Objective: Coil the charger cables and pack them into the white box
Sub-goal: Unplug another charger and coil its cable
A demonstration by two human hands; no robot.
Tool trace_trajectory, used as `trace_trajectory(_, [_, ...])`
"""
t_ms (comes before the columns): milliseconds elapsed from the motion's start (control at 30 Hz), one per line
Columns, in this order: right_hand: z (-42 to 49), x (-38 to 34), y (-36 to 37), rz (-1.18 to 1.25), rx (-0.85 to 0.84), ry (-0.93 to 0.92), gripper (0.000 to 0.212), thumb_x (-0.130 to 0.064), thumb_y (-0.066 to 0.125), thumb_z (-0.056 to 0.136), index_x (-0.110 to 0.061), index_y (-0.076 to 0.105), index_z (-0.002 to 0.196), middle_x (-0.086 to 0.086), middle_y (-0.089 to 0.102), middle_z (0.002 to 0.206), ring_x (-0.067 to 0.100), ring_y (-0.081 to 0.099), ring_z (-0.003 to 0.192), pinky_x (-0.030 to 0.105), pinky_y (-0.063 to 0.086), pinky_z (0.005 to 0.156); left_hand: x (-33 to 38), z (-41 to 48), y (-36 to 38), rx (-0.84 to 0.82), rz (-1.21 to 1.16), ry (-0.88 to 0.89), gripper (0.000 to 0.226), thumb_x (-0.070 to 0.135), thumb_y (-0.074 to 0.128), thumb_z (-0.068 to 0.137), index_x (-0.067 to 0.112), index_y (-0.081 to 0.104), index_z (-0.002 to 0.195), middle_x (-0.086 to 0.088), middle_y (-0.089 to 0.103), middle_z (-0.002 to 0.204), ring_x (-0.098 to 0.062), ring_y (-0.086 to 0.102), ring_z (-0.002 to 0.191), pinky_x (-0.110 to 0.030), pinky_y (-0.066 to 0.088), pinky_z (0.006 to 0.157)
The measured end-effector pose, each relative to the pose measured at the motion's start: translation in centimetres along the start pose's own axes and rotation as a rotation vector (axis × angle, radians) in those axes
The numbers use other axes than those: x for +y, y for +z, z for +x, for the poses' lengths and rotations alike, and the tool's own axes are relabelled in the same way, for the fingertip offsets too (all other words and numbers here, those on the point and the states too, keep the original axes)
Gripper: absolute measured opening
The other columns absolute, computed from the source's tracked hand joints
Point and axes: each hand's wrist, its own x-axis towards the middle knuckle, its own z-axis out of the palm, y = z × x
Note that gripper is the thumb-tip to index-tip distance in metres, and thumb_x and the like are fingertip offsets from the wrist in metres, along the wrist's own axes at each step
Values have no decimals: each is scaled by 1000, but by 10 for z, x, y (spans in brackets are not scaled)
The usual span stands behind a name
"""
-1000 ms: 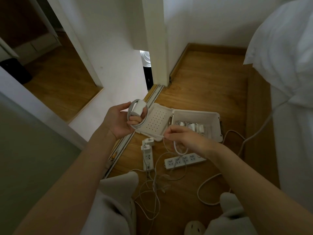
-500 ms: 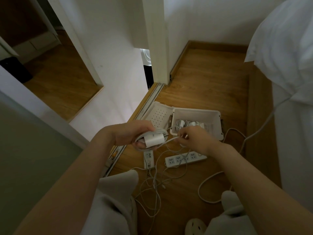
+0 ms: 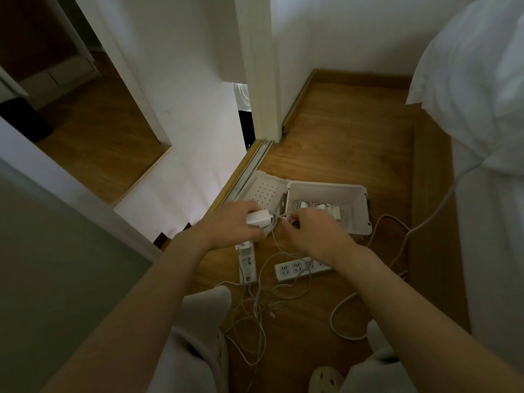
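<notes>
Fingers of the left hand (image 3: 232,224) curl round a white charger brick (image 3: 258,217), gripping it above the wooden floor (image 3: 340,143), with its thin cable (image 3: 274,237) trailing down from it. Below that hand a short power strip (image 3: 247,262) lies on the floor, pointing away from the person, and a tangle of loose thin cables (image 3: 256,310) spreads from it toward the knees. Just beyond the brick, the perforated lid (image 3: 265,191) lies folded open, joined to the left side of the white box (image 3: 364,211). To the right of the brick, the right hand (image 3: 310,235) pinches a strand of that cable between thumb and fingertips, close to the left hand and in front of the box's near wall. Inside the box, several white chargers (image 3: 319,207) with gathered leads lie together on its bottom. Under the right wrist a longer power strip (image 3: 297,270) lies crosswise, and a thick white cord (image 3: 344,309) loops over the floor further right. White bedding (image 3: 482,80) hangs at the far right.
</notes>
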Motion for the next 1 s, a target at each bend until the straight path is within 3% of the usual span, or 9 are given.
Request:
trace_trajectory(133, [-1,-11,2,95,121,31,32,-33,45,96,-16,54,70,-5,50,57,5,45,47,14,28,43,6,3,4,213,-39,54,42,27,67,85,21,49,122,3,58,111,-14,56,98,-34,51,85])
trace_trajectory(233, [0,-15,4,182,178,65,36,-32,43,97,-23,50,63,-5,51,57,7,47,50,19,30,45,11,4,7,335,-71,73,42,26,64,87,21,46,125,7,54,109,-11,54,96,-29,49,81])
trace_trajectory(433, [2,-15,-2,557,81,211,23,-27,50,94,-16,70,92,-9,60,68,0,46,50,13,33,44,18,7,8,343,-187,-2,41,31,53,94,17,41,130,4,52,112,-11,54,95,-25,47,78])
trace_trajectory(533, [-2,-15,7,273,251,65,25,-29,48,96,-19,64,79,-4,59,64,6,49,54,21,36,51,27,9,13,319,-402,-74,45,40,52,92,17,40,129,5,54,108,-7,56,88,-25,50,75])
trace_trajectory(600, [-5,-19,12,164,292,8,26,-29,45,97,-20,62,80,-2,58,65,11,53,58,24,40,55,30,12,15,347,-494,-121,46,44,55,89,17,42,124,7,54,101,-7,57,86,-29,52,76])
trace_trajectory(733, [-5,-20,8,287,269,14,29,-28,39,100,-13,63,89,4,67,78,14,62,68,18,45,58,32,14,14,341,-594,-148,33,43,55,89,17,52,110,-2,59,99,-14,57,78,-30,51,71])
trace_trajectory(900, [-14,-31,20,139,95,-25,26,-12,39,99,-14,48,123,8,67,95,19,66,81,30,56,70,28,20,11,445,-800,-217,25,38,54,92,14,60,98,-5,63,86,-11,60,69,-20,51,60])
trace_trajectory(1000, [-14,-35,21,167,74,-43,23,-10,40,98,-14,56,113,3,67,91,16,65,83,30,55,74,23,24,8,550,-895,-296,27,36,54,93,10,59,98,-3,60,78,-10,57,65,-19,50,58])
